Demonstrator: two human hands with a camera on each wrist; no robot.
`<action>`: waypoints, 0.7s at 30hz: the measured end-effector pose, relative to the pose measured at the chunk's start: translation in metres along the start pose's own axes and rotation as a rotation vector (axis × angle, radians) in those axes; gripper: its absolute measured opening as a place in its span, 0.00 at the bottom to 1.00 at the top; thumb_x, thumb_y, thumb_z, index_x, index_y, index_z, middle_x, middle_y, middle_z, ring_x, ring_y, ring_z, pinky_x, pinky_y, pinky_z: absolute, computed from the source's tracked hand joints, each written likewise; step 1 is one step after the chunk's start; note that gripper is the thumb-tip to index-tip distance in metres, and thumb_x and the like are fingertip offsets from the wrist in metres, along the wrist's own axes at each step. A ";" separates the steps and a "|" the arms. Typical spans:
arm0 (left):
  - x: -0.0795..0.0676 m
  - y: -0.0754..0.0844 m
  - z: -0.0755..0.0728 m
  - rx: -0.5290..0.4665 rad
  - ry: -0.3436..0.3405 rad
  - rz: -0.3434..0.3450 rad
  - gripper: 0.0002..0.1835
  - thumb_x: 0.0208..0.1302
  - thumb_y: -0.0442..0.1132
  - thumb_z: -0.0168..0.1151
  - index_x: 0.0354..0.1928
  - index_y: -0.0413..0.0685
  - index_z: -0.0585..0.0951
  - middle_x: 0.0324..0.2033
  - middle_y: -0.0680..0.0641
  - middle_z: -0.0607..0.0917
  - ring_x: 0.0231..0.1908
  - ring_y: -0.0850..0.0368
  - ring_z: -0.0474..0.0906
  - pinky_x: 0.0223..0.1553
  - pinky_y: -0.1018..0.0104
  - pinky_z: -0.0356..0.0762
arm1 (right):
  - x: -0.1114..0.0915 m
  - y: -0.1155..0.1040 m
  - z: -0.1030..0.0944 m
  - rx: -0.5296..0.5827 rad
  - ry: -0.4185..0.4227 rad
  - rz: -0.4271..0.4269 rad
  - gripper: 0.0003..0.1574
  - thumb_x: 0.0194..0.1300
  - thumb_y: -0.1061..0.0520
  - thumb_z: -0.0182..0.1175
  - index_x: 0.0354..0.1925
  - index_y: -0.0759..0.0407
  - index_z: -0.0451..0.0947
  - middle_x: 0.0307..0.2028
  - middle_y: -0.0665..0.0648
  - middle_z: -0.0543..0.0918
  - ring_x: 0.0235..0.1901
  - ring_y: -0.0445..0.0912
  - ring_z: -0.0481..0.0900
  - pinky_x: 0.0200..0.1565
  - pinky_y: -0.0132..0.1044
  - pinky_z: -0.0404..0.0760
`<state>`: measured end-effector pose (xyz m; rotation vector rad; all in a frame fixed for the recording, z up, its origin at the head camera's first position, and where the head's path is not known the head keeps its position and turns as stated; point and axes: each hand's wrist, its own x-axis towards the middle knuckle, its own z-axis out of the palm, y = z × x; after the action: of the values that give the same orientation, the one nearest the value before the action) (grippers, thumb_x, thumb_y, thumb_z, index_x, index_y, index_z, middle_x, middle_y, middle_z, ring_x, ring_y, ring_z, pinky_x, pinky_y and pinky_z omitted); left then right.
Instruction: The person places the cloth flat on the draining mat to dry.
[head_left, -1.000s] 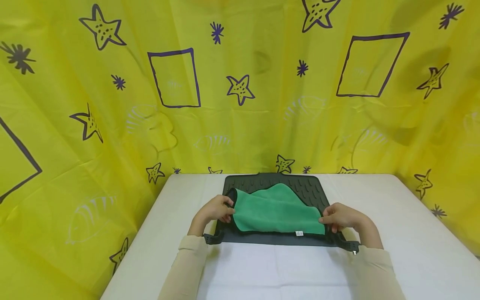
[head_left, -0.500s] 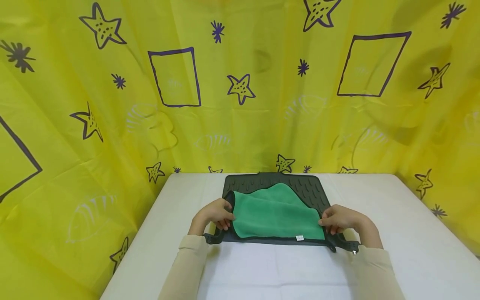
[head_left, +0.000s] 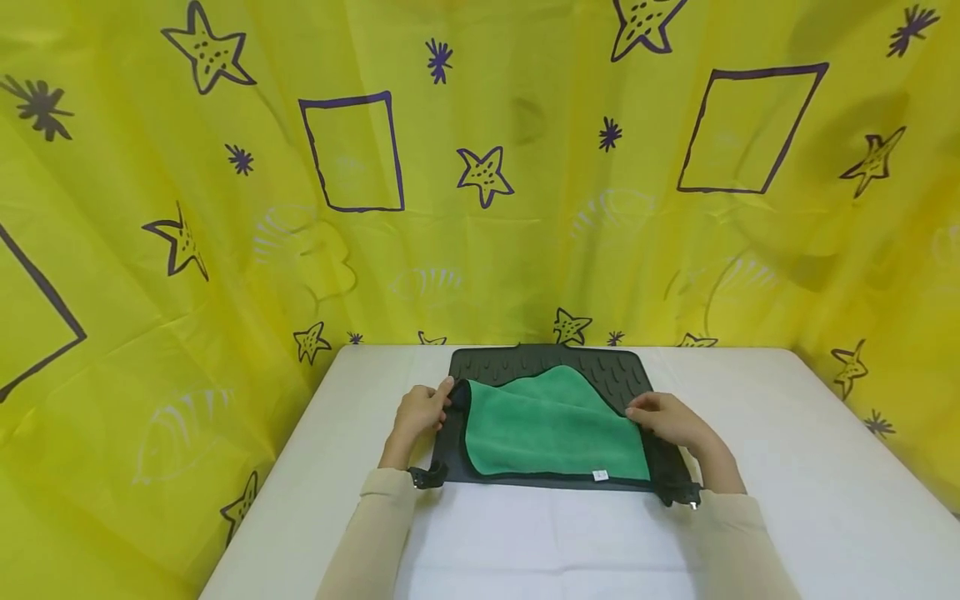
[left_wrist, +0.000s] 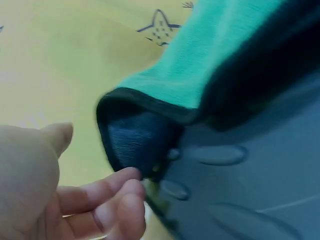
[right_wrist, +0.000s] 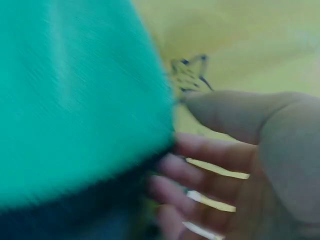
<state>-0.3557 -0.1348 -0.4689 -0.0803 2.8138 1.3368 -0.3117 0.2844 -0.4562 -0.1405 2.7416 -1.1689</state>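
Observation:
A folded green cloth with black edging, a dark underside and a small white label lies on a dark ridged mat. Beside the cloth's left end, my left hand has its thumb spread from loosely bent fingers. In the left wrist view that end curls up like a loop, and the fingertips are at its lower edge, with no grip on it. At the right end is my right hand. In the blurred right wrist view its thumb and fingers stand apart, fingertips at the cloth's edge.
The mat lies on a white-covered table. Behind and at the sides hangs a yellow curtain printed with stars and frames. Black straps are at both wrists.
The cloth's front edge came down toward me onto the mat's front part, then stayed there. Both hands then loosened from its ends and moved farther away from me, the right also leftward.

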 end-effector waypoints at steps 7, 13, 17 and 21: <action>0.001 0.003 0.011 0.141 0.100 -0.067 0.35 0.74 0.67 0.48 0.36 0.42 0.87 0.30 0.44 0.85 0.30 0.49 0.78 0.30 0.58 0.70 | 0.019 -0.010 0.029 -0.077 0.111 -0.007 0.27 0.77 0.53 0.54 0.60 0.75 0.72 0.53 0.74 0.80 0.51 0.63 0.79 0.53 0.58 0.80; -0.001 0.005 0.016 0.132 0.130 -0.086 0.26 0.68 0.62 0.60 0.26 0.46 0.83 0.24 0.47 0.81 0.26 0.52 0.76 0.25 0.61 0.67 | 0.022 -0.012 0.040 -0.116 0.128 0.011 0.26 0.70 0.58 0.62 0.59 0.75 0.73 0.38 0.65 0.81 0.37 0.53 0.78 0.37 0.44 0.77; 0.000 0.004 0.018 0.107 0.133 -0.083 0.30 0.71 0.65 0.55 0.26 0.46 0.83 0.23 0.48 0.79 0.26 0.52 0.75 0.25 0.61 0.67 | 0.022 -0.011 0.043 -0.128 0.140 0.033 0.23 0.67 0.58 0.65 0.53 0.73 0.76 0.37 0.63 0.82 0.36 0.52 0.79 0.37 0.44 0.78; 0.003 0.003 0.018 0.096 0.150 -0.089 0.33 0.75 0.66 0.46 0.30 0.46 0.85 0.30 0.44 0.85 0.31 0.48 0.79 0.30 0.57 0.71 | 0.023 -0.011 0.044 -0.130 0.151 0.053 0.15 0.68 0.57 0.64 0.44 0.70 0.79 0.38 0.65 0.83 0.38 0.54 0.79 0.39 0.46 0.79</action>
<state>-0.3586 -0.1192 -0.4783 -0.3130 2.9522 1.2236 -0.3258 0.2422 -0.4803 0.0054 2.9336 -1.0269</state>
